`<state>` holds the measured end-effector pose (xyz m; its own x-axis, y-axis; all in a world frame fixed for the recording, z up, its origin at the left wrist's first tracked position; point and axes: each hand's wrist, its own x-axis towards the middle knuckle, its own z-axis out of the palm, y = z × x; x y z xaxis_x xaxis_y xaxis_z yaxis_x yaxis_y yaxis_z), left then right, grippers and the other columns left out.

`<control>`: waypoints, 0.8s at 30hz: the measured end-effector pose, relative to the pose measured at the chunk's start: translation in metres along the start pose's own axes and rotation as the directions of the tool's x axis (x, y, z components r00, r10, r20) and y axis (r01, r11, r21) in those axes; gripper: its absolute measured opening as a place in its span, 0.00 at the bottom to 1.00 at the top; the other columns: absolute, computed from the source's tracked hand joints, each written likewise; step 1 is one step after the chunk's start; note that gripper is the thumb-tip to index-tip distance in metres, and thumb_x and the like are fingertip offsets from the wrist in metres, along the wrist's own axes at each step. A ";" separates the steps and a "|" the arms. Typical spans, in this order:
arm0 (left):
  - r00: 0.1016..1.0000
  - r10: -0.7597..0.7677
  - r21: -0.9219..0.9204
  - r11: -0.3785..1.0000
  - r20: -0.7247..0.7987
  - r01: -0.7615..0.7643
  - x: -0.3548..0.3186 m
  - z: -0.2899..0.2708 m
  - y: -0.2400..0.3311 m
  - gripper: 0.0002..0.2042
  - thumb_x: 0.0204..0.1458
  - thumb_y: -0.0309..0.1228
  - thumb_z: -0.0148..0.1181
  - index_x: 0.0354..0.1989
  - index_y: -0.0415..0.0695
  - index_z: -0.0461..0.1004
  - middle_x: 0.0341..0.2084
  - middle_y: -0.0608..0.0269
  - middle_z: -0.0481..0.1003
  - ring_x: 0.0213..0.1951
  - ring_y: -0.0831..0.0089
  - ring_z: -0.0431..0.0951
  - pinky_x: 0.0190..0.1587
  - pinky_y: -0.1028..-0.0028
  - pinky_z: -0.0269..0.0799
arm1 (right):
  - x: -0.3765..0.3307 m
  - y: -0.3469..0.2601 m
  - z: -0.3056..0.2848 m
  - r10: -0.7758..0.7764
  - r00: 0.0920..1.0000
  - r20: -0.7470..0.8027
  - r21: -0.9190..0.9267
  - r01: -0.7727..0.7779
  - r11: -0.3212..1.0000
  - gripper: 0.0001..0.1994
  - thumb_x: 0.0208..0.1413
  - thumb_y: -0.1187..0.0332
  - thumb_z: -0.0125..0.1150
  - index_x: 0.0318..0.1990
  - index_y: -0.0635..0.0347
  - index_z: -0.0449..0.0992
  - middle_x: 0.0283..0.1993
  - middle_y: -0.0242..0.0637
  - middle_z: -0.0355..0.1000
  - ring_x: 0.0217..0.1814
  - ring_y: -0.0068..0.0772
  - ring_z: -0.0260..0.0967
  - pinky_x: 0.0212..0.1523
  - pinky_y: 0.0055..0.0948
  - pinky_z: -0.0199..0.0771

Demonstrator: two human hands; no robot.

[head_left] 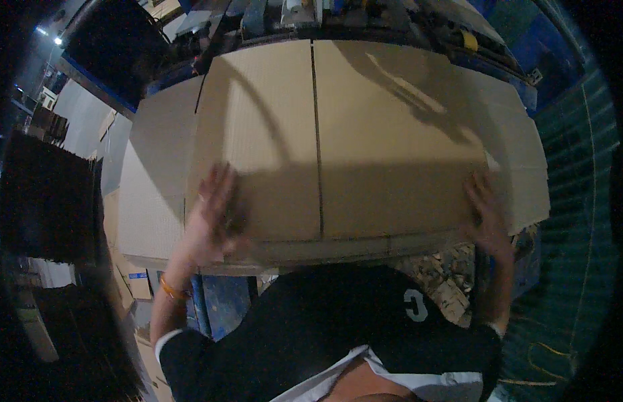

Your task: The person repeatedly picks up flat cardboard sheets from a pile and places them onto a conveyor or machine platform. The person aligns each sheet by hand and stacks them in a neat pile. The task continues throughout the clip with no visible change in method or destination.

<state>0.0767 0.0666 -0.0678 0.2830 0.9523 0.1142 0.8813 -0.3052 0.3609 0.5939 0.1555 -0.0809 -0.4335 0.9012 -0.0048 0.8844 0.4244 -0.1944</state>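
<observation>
A wide stack of flat brown cardboard sheets (385, 120) lies in front of me, its front edges lined up near my body. A dark slot runs front to back through the top sheet. Wider sheet parts stick out from under it, with a left flap (154, 167) and a right flap (515, 154). My left hand (216, 211), slightly blurred, is at the front left of the top sheet, fingers stretched forward and thumb apart. My right hand (484, 208) is at the front right edge, fingers also extended. Neither hand is closed around a sheet.
Beyond the stack stands dark machinery (284, 17) with blue frame parts. A heap of cardboard scraps (448, 281) lies below the front right edge. On the right rises a green corrugated panel (579, 221). Dark stacks (50, 201) stand at the left, beside a grey floor (84, 120).
</observation>
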 end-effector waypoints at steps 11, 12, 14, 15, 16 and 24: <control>0.991 0.081 0.129 0.989 -0.105 -0.067 0.013 0.012 -0.016 0.45 0.36 0.48 0.65 0.62 0.40 0.50 0.60 0.52 0.55 0.62 0.53 0.53 0.63 0.52 0.41 | 0.036 0.003 0.006 -0.125 0.986 -0.106 0.069 0.133 0.989 0.33 0.39 0.47 0.62 0.54 0.52 0.69 0.66 0.35 0.52 0.70 0.49 0.38 0.65 0.51 0.36; 0.987 0.112 0.128 0.987 -0.112 -0.098 0.013 0.013 -0.020 0.45 0.38 0.48 0.64 0.62 0.40 0.49 0.60 0.52 0.56 0.62 0.52 0.53 0.63 0.52 0.41 | 0.040 0.003 0.005 -0.154 0.983 -0.103 0.074 0.162 0.984 0.32 0.39 0.49 0.63 0.54 0.52 0.69 0.66 0.34 0.53 0.70 0.49 0.39 0.65 0.51 0.36; 0.978 0.088 0.073 0.994 -0.188 -0.076 0.016 0.012 -0.032 0.43 0.40 0.47 0.62 0.62 0.39 0.49 0.59 0.51 0.57 0.61 0.51 0.55 0.63 0.52 0.43 | 0.049 0.002 0.004 -0.151 0.985 -0.078 0.071 0.157 0.985 0.33 0.36 0.51 0.65 0.54 0.49 0.69 0.65 0.33 0.54 0.69 0.50 0.40 0.65 0.52 0.39; 0.974 0.067 0.058 0.997 -0.218 -0.055 0.021 0.012 -0.039 0.43 0.41 0.47 0.62 0.62 0.39 0.48 0.59 0.51 0.57 0.60 0.51 0.55 0.63 0.53 0.44 | 0.056 0.002 0.005 -0.102 0.994 -0.026 0.022 0.102 0.995 0.33 0.35 0.52 0.66 0.54 0.48 0.69 0.65 0.33 0.54 0.69 0.50 0.41 0.65 0.52 0.40; 0.964 0.106 0.062 0.994 -0.244 -0.093 0.028 0.011 -0.047 0.42 0.42 0.47 0.61 0.62 0.39 0.49 0.58 0.51 0.58 0.60 0.50 0.56 0.63 0.53 0.45 | 0.064 0.003 0.006 -0.182 0.978 -0.105 -0.003 0.183 0.983 0.32 0.36 0.52 0.66 0.54 0.48 0.69 0.65 0.34 0.54 0.68 0.50 0.43 0.65 0.51 0.41; 0.919 0.171 0.242 0.966 -0.356 -0.087 0.145 0.008 -0.095 0.38 0.45 0.47 0.58 0.61 0.39 0.50 0.54 0.45 0.61 0.57 0.49 0.58 0.61 0.56 0.49 | 0.191 0.027 0.012 0.019 0.997 -0.075 0.301 0.004 0.953 0.28 0.44 0.53 0.61 0.53 0.54 0.69 0.61 0.42 0.59 0.62 0.51 0.54 0.60 0.42 0.54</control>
<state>0.0374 0.2339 -0.0927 0.2765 0.8232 0.4959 0.9187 -0.3778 0.1149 0.5330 0.3383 -0.0985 -0.4020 0.9133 0.0651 0.7893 0.3816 -0.4811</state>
